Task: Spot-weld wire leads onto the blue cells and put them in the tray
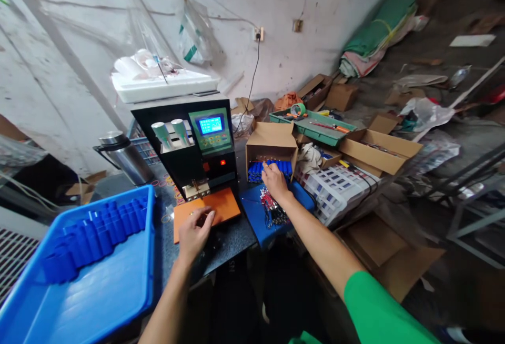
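Observation:
My left hand [196, 228] rests over the orange board [224, 205] in front of a black machine [211, 168] with a lit blue display. Its fingers are curled with thumb and index close together; what they hold, if anything, is too small to name. At the open cardboard box [272, 136], my right hand [274, 180] reaches the front edge of the blue cylinders [256, 171] inside, its fingers bent together. Whether it grips one is hidden. Just below it, red and black wire pieces [272, 212] lie on a blue surface [256, 223].
A blue tray [98, 302] with rows of blue cylinders stands at the left, near a steel flask [126, 157]. To the right are a green tool tray [315, 129], a white plastic basket [335, 191] and an open cardboard box [381, 149]. A cord hangs down the wall.

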`<state>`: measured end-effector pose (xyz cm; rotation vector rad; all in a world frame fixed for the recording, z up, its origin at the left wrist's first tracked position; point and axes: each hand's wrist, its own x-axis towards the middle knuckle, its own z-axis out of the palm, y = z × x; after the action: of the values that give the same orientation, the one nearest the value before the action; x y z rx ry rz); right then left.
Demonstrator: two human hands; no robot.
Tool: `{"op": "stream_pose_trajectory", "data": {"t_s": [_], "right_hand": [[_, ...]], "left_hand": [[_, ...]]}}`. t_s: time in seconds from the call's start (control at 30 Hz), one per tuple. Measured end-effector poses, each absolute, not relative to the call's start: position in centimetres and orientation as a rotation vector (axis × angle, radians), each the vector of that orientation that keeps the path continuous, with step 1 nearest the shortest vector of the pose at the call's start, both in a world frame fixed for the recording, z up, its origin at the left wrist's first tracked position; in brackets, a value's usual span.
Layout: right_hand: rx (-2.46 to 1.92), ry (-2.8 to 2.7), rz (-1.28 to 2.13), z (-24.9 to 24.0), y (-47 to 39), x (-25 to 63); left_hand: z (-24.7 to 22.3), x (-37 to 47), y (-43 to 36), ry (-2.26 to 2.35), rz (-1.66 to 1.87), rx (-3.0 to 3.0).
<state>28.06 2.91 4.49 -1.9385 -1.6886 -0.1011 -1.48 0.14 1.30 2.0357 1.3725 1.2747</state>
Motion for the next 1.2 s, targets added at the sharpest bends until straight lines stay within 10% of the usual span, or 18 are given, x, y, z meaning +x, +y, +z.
{"op": "stream_pose_trajectory", "data": {"t_s": [0.73, 1.2], "right_hand": [[-2.201, -1.9, -0.192, 5.5, 3.9, 27.6], [-2.032, -1.923, 0.409, 1.5, 2.9, 22.1]], "left_hand": [[1.1, -1.3, -0.1, 1.353, 1.27, 2.04], [0.9, -1.0, -0.3, 1.413, 1.268, 2.032]]}}
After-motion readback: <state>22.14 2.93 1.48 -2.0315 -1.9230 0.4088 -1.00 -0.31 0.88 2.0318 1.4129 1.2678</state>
